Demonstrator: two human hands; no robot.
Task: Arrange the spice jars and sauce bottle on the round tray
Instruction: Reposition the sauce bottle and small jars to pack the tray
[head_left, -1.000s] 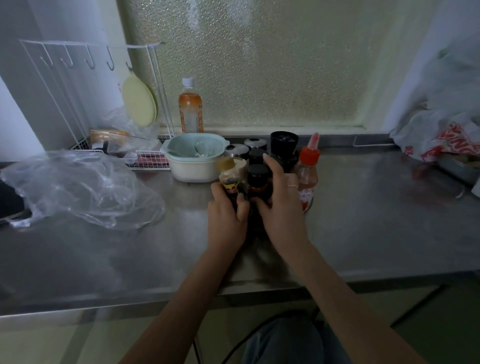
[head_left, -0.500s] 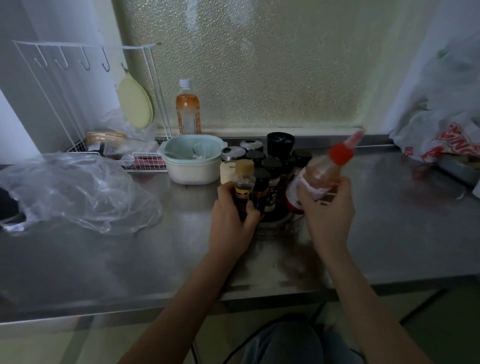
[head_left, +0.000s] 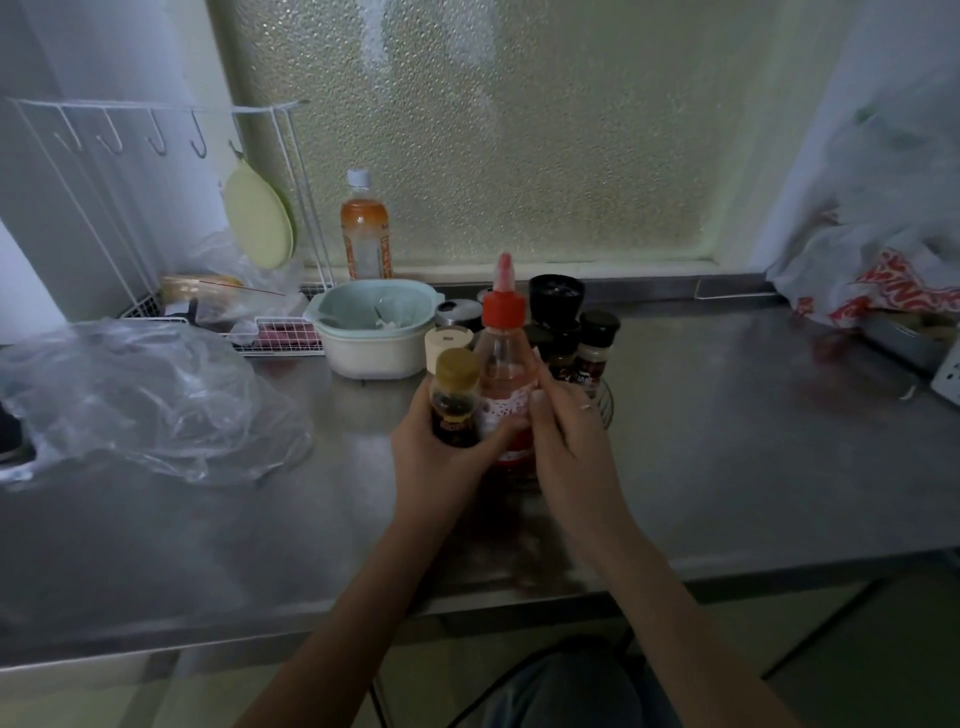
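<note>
A clear sauce bottle (head_left: 503, 364) with a red nozzle cap stands upright at the front of the jar cluster, and my right hand (head_left: 569, 436) is wrapped around its right side. My left hand (head_left: 434, 457) grips a small dark jar with a gold lid (head_left: 456, 400), pressed against the bottle's left side. Several dark-lidded spice jars (head_left: 592, 348) stand close together just behind. A sliver of the round tray's rim (head_left: 607, 402) shows at the right of my right hand; the rest is hidden by hands and jars.
A pale bowl (head_left: 376, 338) sits left of the jars, with an orange drink bottle (head_left: 363, 234) behind it. A crumpled clear plastic bag (head_left: 140, 395) lies on the steel counter (head_left: 727, 441) at left. A white wire rack (head_left: 156, 208) stands at far left; bags (head_left: 872, 280) pile at right.
My right hand has carried the sauce bottle from a tilted position at the right to upright at the front centre, beside the gold-lidded jar that my left hand still holds.
</note>
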